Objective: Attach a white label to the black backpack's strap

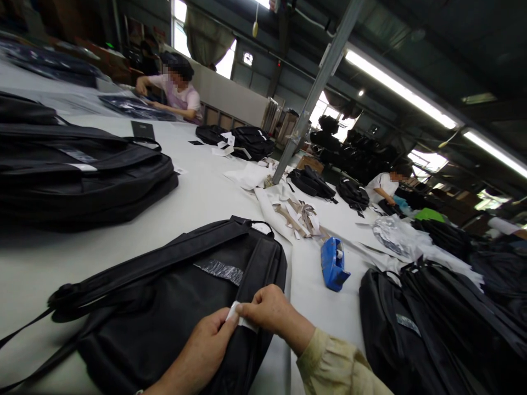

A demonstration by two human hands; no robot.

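Observation:
A black backpack (pixel 177 307) lies on the white table before me with its shoulder straps up. Around its right strap runs a white paper band (pixel 233 311). My left hand (pixel 212 337) pinches the band between thumb and finger, from the left. From the right, my right hand (pixel 274 312) pinches the same band, its fingertips close to the left thumb. Part of the band is covered by my fingers. A strip of clear plastic (pixel 220 271) crosses the backpack's middle, above my hands.
A blue tape dispenser (pixel 334 264) stands right of the backpack. More black backpacks lie at the left (pixel 82 175) and right (pixel 448 329). Paper scraps (pixel 302 216) lie beside a metal post (pixel 317 88). Two co-workers (pixel 177 90) work farther off.

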